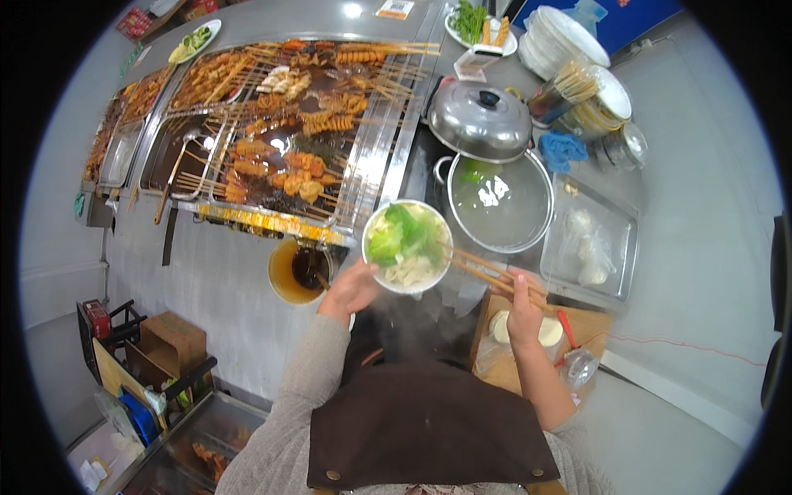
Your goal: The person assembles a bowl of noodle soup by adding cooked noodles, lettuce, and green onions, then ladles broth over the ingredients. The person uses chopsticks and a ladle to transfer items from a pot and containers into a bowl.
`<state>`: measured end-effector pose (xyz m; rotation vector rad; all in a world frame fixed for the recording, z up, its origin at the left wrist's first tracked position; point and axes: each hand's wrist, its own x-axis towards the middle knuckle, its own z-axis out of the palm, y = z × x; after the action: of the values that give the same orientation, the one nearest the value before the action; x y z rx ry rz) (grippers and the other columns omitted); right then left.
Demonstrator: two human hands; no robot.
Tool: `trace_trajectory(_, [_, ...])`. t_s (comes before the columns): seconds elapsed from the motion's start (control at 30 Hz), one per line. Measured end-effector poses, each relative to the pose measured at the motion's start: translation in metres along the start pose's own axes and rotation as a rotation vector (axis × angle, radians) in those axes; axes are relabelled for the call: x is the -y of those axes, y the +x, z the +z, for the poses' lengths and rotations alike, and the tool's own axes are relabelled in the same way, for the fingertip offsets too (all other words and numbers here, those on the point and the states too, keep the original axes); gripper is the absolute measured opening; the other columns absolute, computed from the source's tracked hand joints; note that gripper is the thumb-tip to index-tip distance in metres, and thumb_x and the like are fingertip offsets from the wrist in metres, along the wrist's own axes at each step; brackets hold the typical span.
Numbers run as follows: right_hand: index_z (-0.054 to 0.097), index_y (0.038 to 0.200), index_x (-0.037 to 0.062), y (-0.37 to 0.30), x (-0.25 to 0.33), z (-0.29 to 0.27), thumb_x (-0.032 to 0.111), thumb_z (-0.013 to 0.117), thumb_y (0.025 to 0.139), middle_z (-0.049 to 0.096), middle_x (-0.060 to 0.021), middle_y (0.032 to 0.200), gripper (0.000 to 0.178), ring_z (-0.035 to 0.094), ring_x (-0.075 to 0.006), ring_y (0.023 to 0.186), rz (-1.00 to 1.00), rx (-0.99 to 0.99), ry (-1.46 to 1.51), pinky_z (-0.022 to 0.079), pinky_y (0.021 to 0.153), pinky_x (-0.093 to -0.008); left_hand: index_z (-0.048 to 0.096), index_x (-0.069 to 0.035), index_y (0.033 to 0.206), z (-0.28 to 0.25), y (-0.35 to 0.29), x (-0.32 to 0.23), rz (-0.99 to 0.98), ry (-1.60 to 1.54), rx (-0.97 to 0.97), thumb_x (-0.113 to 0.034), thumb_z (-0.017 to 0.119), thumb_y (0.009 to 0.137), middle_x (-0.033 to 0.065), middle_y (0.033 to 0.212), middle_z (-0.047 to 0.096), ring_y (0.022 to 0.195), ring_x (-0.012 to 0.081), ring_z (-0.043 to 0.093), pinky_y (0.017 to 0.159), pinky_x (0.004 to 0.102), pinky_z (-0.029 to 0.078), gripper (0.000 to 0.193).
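Nearest, a dark apron (429, 429) fills the lower middle and covers whatever lies beneath it. Beyond it, the left hand (348, 290) grasps a white bowl (417, 288) at its lower left side; the fingers under it are hidden. The right hand (521, 312) is closed around a pair of wooden chopsticks (480, 261), its grip toward their rear end.

The relation that matters is between chopsticks and bowl: the bowl lies forward and left of the right grip, and the chopsticks' long axis slants from that hand to the bowl's right rim. The left hand is nearer, touching the bowl. Steam blurs the leafy greens (396, 235) and pale food (410, 272) inside, so whether the chopstick tips touch either is hard to tell.

Just beyond, to the right, a metal pot (505, 249) of cloudy liquid stands on the desk (206, 264), its depths unreadable. Its far edge is overlapped by a domed lid (470, 128). Farther left, crowded skewers (305, 177) overlap in dark sauce; many ends are obscured.
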<state>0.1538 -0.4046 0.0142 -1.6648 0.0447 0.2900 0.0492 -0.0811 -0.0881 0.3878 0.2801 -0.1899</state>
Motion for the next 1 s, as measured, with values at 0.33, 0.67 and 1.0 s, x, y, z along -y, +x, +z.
trace_trajectory(0.33, [0.063,0.117,-0.0036,-0.013,0.013,-0.006,0.024,0.049,0.109,0.069,-0.0144,0.1,0.032,0.07,-0.0246,0.093,-0.066,0.033,-0.054,0.06,0.081,-0.0367,0.033,-0.003,0.156,0.006,-0.008,0.007,-0.052,0.053,0.024,-0.014,0.069,0.089,0.0135,0.154,0.046,0.141,0.0297,0.046,0.12,0.0479,0.034,0.077])
trace_trajectory(0.67, [0.065,0.117,-0.0006,0.057,0.065,-0.071,0.022,0.054,0.108,0.07,-0.0116,0.104,0.027,0.068,-0.0177,0.091,-0.278,-0.143,-0.152,0.056,0.078,-0.0304,0.033,-0.003,0.157,-0.007,-0.016,0.009,-0.047,0.074,0.0,-0.013,0.066,0.09,0.0151,0.156,0.044,0.143,0.0319,0.043,0.12,0.0522,0.033,0.075])
trace_trajectory(1.0, [0.066,0.113,-0.0015,0.188,0.009,0.002,0.024,0.059,0.105,0.071,-0.0116,0.107,0.027,0.071,-0.0182,0.092,-0.275,0.044,-0.169,0.058,0.079,-0.0309,0.034,-0.003,0.156,0.006,-0.024,0.011,-0.044,0.069,-0.003,-0.018,0.068,0.09,0.015,0.155,0.046,0.143,0.0317,0.044,0.12,0.0512,0.033,0.076])
